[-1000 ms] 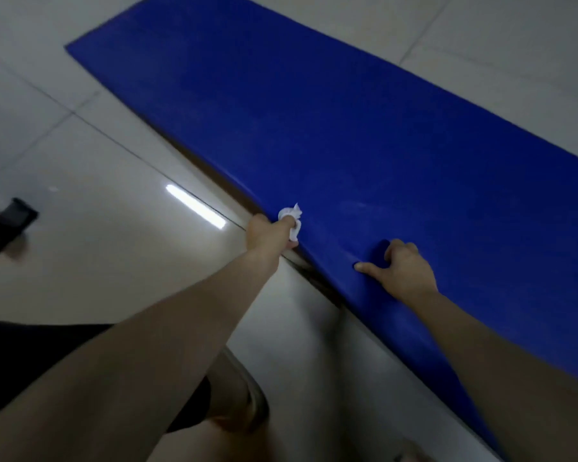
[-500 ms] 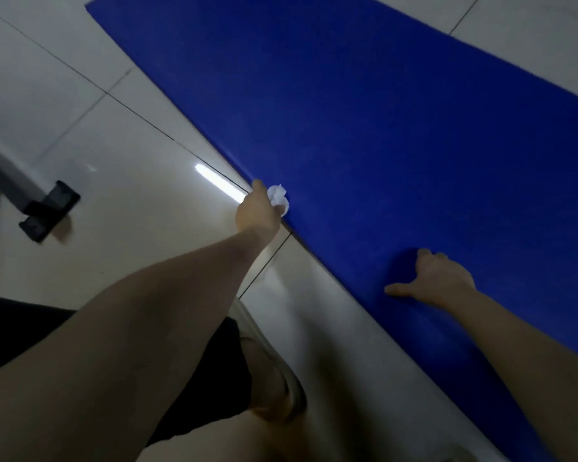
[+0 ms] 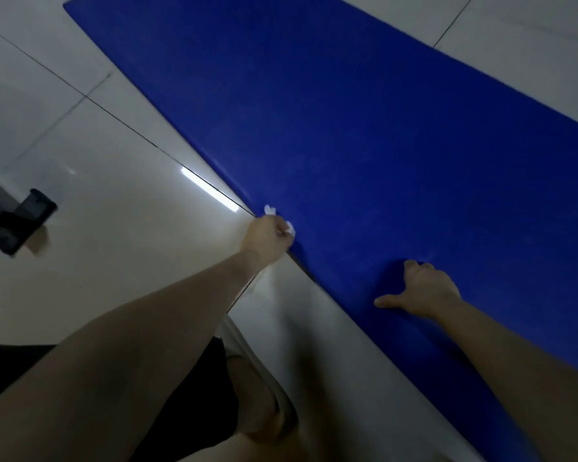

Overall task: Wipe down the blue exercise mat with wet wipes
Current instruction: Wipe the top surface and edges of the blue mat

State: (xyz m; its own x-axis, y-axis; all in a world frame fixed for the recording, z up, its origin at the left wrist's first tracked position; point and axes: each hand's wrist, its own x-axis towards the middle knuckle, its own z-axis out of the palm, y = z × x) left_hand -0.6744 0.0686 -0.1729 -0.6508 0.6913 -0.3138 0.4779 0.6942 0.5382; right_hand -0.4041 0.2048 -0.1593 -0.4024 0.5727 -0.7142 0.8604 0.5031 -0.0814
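The blue exercise mat [image 3: 364, 135] lies flat on the pale tiled floor, running diagonally from top left to bottom right. My left hand [image 3: 269, 240] sits at the mat's near long edge, fingers curled round a crumpled white wet wipe [image 3: 270, 210] that pokes out above and beside the knuckles. My right hand [image 3: 422, 290] rests on the mat further right, thumb stretched out to the left and fingers bent down against the blue surface, holding nothing.
A black foot of a grey metal frame [image 3: 22, 225] stands on the floor at the left. My bent knee and dark shorts [image 3: 194, 405] fill the bottom centre. Tile joints cross the floor [image 3: 114, 268] beside the mat.
The mat edge, lifted a second ago, now lies flat. My left hand with the wipe has stayed on that edge, and my right hand has shifted right along the mat surface.
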